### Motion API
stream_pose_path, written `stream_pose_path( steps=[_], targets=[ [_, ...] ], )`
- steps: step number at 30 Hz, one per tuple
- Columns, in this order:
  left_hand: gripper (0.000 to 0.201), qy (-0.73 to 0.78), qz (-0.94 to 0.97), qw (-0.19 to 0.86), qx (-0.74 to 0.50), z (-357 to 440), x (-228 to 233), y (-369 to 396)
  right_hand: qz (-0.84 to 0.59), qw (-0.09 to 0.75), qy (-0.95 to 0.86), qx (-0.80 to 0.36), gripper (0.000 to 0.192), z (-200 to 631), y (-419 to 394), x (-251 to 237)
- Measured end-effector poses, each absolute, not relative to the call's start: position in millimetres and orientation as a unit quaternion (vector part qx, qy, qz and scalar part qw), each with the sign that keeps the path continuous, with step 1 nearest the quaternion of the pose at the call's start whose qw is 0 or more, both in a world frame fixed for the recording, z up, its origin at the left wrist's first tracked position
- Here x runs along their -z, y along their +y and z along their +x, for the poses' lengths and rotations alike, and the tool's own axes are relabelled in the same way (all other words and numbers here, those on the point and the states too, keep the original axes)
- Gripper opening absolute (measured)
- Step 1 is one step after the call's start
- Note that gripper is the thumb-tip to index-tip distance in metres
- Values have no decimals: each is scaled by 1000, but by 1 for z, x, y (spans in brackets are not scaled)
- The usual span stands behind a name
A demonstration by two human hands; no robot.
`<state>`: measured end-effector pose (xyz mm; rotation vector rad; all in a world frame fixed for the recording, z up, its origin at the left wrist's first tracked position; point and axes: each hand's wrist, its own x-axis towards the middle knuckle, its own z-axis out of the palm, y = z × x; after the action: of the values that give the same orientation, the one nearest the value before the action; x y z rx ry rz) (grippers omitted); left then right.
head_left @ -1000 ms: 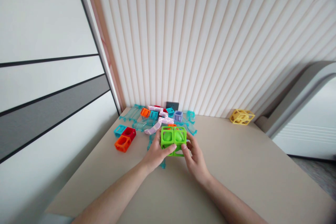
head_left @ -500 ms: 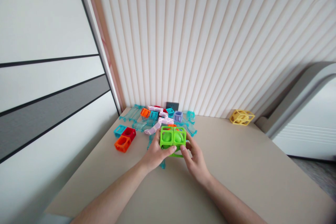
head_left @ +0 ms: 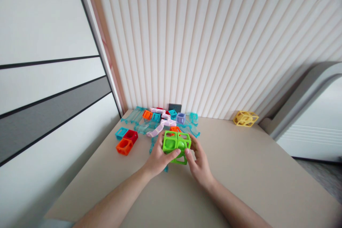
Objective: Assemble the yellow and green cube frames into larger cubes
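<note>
On the near side of the green block (head_left: 177,145), two bare forearms (head_left: 125,190) come in over the pale table (head_left: 165,206). The left hand (head_left: 159,155) has the block's left side, its thumb laid along the near face, its fingers bent round the back where I can't follow them. The right hand (head_left: 199,163) has the other side, thumb tip at the near right corner, fingers curled and parted only as far as the block makes them. Whether its underside is free of the table I can't tell.

Right looks the lighter hold, mostly tips; if it slipped, the block could swing down toward the left palm. Thumbs pressing too hard near the middle seam might part its halves, supposing they do come apart. A teal piece (head_left: 166,168) pokes out just below the block, so lowering it there could leave it rocking.

Well left of the block sit three touching cubes, orange (head_left: 124,147), red (head_left: 131,135) and teal (head_left: 121,133); a wide left elbow might shove them. Just behind the block is another orange cube (head_left: 175,129), close enough to be bumped by a forward push. Farther back, a pale strip (head_left: 161,128) lies over clear teal pieces (head_left: 145,127), near a purple cube (head_left: 181,118), and a knock could travel through that heap. Far right of the block, by the ribbed wall (head_left: 203,42), a yellow cube (head_left: 245,118) seems safe.
</note>
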<state>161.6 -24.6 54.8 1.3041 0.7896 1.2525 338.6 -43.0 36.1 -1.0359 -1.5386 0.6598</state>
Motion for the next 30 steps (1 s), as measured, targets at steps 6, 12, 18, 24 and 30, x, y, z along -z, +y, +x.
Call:
stream_pose_path(
  steps=[6,12,18,24,30],
  targets=[
    [53,336,559,555,-516,160,-55,-26,-453,531,-666,-263,56,340,-45,-40],
    [50,334,565,556,-510,159,-55,-26,-451,520,-690,-223,57,342,-45,-38],
    [56,315,546,576,-521,159,-49,-26,-456,509,-701,-206,59,343,-46,-36],
    [49,319,553,564,-524,160,-54,-28,-447,505,-708,-207,59,343,-47,-37],
    [50,314,566,560,-517,160,-54,-27,-444,501,-718,-190,58,344,-47,-36]
  ],
)
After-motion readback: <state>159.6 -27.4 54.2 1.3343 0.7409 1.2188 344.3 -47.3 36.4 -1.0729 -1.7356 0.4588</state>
